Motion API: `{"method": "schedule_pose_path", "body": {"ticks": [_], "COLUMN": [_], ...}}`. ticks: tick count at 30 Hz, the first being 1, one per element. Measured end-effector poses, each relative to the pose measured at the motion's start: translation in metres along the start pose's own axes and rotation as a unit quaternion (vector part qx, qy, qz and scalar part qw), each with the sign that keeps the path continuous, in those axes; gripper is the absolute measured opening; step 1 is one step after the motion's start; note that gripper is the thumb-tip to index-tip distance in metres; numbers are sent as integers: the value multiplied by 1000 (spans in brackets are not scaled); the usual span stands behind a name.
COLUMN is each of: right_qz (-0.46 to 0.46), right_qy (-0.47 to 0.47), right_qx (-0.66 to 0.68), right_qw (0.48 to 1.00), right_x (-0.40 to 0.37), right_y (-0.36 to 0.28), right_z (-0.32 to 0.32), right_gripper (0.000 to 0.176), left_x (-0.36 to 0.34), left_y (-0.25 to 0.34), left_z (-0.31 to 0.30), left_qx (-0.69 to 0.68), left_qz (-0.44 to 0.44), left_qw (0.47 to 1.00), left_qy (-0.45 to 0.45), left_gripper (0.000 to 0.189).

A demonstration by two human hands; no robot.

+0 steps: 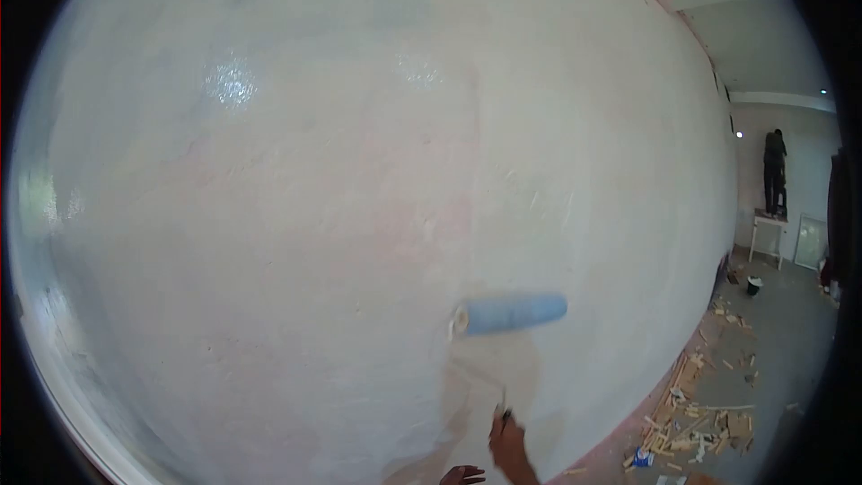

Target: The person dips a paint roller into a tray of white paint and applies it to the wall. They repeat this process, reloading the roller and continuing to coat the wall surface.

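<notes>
A blue paint roller [512,314] lies flat against the big pale wall [341,180], its sleeve horizontal. Its thin handle runs down to my right hand [508,445], which is closed around the grip close to the wall. My left hand [462,475] shows only as a few fingers at the bottom edge, just left of the right hand and holding nothing that I can see. The wall shines wet in patches near the top.
Several wood scraps [691,422] litter the floor along the wall's base at the right. Farther back are a small bucket [754,285], a person [774,171] standing on a white table [769,232], and a framed pane [810,242] leaning on the far wall.
</notes>
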State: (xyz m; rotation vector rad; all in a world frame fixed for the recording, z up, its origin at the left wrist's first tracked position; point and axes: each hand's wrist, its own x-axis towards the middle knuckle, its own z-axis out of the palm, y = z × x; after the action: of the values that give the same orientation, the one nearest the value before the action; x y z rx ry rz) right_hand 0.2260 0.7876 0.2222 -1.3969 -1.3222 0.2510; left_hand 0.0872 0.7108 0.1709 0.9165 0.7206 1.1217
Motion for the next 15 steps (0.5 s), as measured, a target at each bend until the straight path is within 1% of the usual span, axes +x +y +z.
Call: {"method": "schedule_pose_path", "body": {"ticks": [1, 2, 4, 5, 6, 7, 9, 13, 15], "right_qz": [-40, -29, 5, -20, -44, -72, -26, -71, -98], "right_qy": [7, -10, -52, -54, -57, -59, -106, -111, -95], "right_qx": [-44, -12, 53, 56, 56, 54, -58, -113, -115], "right_qw": [998, 999, 997, 997, 996, 994, 992, 985, 984], "right_x": [-9, -11, -17, -14, -4, 13, 53, 120, 147], "right_y": [2, -4, -13, -18, -24, -31, -40, -113, -145], "right_z": [-2, -11, -32, -43, -57, -73, -90, -149, -167], "right_gripper": [30, 32, 35, 36, 37, 38, 32, 33, 33], "left_x": [13, 24, 58, 66, 67, 65, 63, 74, 78], "left_y": [-6, -11, -28, -40, -44, -38, -16, -29, -40], "left_z": [7, 13, 30, 38, 53, 65, 89, 96, 88], "left_qx": [-12, -24, -18, -15, 1, -16, -52, -66, -73], "left_qz": [2, 0, -27, -46, -16, -12, 4, -26, -25], "left_qw": [1000, 1000, 999, 998, 998, 999, 998, 997, 995], "left_qy": [-5, -8, 28, 50, 61, 32, -31, 37, 58], "left_gripper": [41, 41, 41, 41, 41, 40, 39, 36, 35]}}
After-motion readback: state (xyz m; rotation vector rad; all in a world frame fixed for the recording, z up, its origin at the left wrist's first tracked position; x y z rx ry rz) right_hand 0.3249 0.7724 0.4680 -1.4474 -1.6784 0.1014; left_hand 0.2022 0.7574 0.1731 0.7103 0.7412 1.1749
